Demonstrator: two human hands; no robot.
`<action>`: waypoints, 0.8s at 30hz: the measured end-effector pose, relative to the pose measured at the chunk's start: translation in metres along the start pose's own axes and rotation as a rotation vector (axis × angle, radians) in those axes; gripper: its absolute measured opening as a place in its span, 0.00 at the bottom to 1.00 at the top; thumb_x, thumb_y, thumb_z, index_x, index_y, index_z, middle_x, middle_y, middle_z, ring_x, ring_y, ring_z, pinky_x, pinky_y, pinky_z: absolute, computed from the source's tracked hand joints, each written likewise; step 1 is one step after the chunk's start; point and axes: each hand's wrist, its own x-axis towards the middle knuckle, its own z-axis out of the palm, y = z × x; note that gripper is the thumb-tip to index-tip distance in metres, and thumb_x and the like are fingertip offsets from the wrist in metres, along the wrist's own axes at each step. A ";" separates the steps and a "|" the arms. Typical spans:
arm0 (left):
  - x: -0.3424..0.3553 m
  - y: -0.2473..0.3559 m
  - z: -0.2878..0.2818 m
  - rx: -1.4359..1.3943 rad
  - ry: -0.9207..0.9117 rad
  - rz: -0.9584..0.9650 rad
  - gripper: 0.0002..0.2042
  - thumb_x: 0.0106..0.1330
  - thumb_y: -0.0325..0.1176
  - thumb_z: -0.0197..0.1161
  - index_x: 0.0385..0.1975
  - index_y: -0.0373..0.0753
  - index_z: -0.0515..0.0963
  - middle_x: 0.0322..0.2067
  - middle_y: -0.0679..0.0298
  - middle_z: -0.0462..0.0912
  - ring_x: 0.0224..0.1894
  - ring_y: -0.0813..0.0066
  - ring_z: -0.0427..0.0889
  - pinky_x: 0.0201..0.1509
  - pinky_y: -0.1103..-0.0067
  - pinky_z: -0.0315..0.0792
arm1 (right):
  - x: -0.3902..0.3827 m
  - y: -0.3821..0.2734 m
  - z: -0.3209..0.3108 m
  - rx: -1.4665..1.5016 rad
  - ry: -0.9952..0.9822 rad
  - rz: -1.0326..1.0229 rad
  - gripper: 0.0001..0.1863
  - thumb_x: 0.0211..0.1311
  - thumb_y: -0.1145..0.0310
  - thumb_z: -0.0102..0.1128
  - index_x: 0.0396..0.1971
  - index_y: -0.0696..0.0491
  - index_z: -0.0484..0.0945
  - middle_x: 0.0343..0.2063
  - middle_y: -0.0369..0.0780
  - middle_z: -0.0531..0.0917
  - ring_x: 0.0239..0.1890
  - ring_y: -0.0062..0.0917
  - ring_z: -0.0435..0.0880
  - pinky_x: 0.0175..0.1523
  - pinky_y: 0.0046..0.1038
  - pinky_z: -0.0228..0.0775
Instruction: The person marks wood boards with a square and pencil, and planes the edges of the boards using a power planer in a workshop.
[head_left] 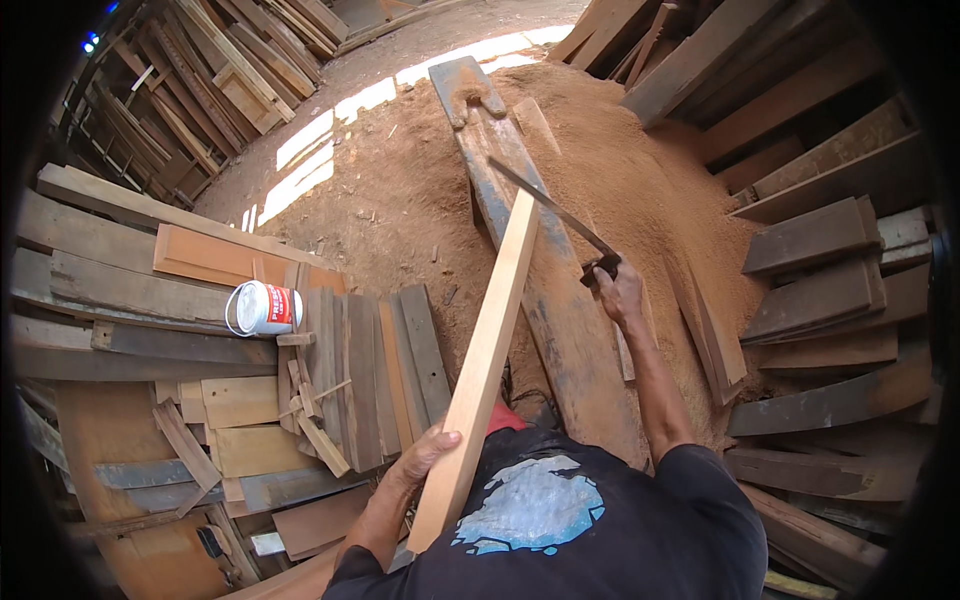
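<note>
A long, pale squared timber (pixel 485 350) slants away from my body, its far end over a worn plank bench (pixel 560 320). Low on its left side, my left hand (pixel 425 460) grips the timber, thumb on the top face and fingers hidden beneath. My right hand (pixel 620 292) is closed round the dark handle of a handsaw (pixel 560 212), seen nearly edge-on. The narrow, dark blade crosses the timber's far end and points away to the left. Whether its teeth touch the wood I cannot tell.
Sawdust (pixel 610 150) lies heaped right of the bench. A notched wooden block (pixel 462 85) sits at the bench's far end. Boards (pixel 390 370) and a white bucket (pixel 268 307) lie at left. More planks (pixel 815 300) are stacked at right.
</note>
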 end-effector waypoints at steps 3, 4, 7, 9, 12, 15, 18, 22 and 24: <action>0.005 0.000 0.010 0.030 -0.033 0.065 0.48 0.60 0.51 0.65 0.78 0.37 0.50 0.73 0.54 0.59 0.74 0.65 0.57 0.76 0.71 0.50 | 0.052 0.006 0.032 -0.123 -0.021 -0.181 0.13 0.60 0.67 0.63 0.44 0.55 0.82 0.35 0.53 0.86 0.43 0.46 0.87 0.48 0.43 0.75; 0.005 0.001 0.013 0.029 -0.042 0.081 0.50 0.60 0.51 0.64 0.79 0.37 0.48 0.75 0.55 0.56 0.76 0.65 0.53 0.78 0.71 0.45 | 0.065 0.008 0.043 -0.112 -0.048 -0.166 0.14 0.60 0.67 0.63 0.44 0.56 0.82 0.36 0.53 0.86 0.43 0.46 0.87 0.48 0.42 0.75; 0.003 -0.001 0.017 -0.029 0.004 0.046 0.50 0.58 0.50 0.64 0.79 0.38 0.48 0.75 0.56 0.55 0.76 0.65 0.53 0.78 0.71 0.45 | 0.098 0.005 0.075 -0.121 -0.118 -0.159 0.15 0.59 0.67 0.64 0.45 0.56 0.82 0.37 0.53 0.87 0.44 0.46 0.87 0.48 0.42 0.75; 0.001 0.002 0.018 0.000 0.002 0.082 0.50 0.58 0.50 0.64 0.79 0.37 0.47 0.76 0.56 0.55 0.77 0.66 0.53 0.79 0.71 0.44 | 0.117 0.006 0.099 -0.141 -0.128 -0.184 0.15 0.58 0.70 0.64 0.45 0.56 0.83 0.37 0.52 0.87 0.42 0.43 0.87 0.48 0.39 0.76; 0.004 -0.002 0.013 0.029 -0.008 0.112 0.50 0.59 0.50 0.62 0.79 0.36 0.47 0.76 0.56 0.54 0.77 0.65 0.51 0.79 0.71 0.42 | 0.138 0.015 0.131 -0.110 -0.151 -0.182 0.14 0.57 0.72 0.64 0.45 0.57 0.83 0.40 0.52 0.86 0.44 0.44 0.86 0.50 0.38 0.76; 0.005 -0.010 0.008 0.038 0.006 0.099 0.49 0.60 0.48 0.61 0.79 0.35 0.47 0.76 0.55 0.54 0.78 0.65 0.50 0.79 0.71 0.41 | 0.128 -0.006 0.135 -0.092 -0.144 -0.183 0.16 0.60 0.70 0.62 0.49 0.50 0.83 0.40 0.50 0.87 0.46 0.47 0.86 0.51 0.44 0.76; 0.006 -0.004 0.011 0.050 -0.009 0.111 0.48 0.60 0.47 0.61 0.78 0.35 0.48 0.77 0.55 0.54 0.78 0.64 0.49 0.80 0.70 0.40 | 0.133 -0.007 0.131 -0.167 -0.141 -0.136 0.16 0.60 0.71 0.61 0.49 0.50 0.83 0.40 0.51 0.87 0.46 0.48 0.86 0.52 0.44 0.76; 0.008 -0.010 0.009 0.067 0.044 0.133 0.48 0.59 0.48 0.63 0.78 0.36 0.51 0.70 0.56 0.63 0.71 0.67 0.61 0.74 0.72 0.51 | 0.138 -0.001 0.135 -0.208 -0.158 -0.135 0.16 0.58 0.72 0.63 0.47 0.53 0.83 0.41 0.53 0.87 0.48 0.48 0.86 0.52 0.42 0.77; 0.010 -0.015 0.006 0.073 0.062 0.145 0.48 0.58 0.48 0.64 0.77 0.37 0.52 0.67 0.57 0.68 0.67 0.68 0.66 0.72 0.73 0.57 | 0.138 -0.002 0.135 -0.226 -0.162 -0.129 0.16 0.60 0.70 0.62 0.48 0.50 0.83 0.41 0.52 0.87 0.48 0.49 0.85 0.52 0.44 0.76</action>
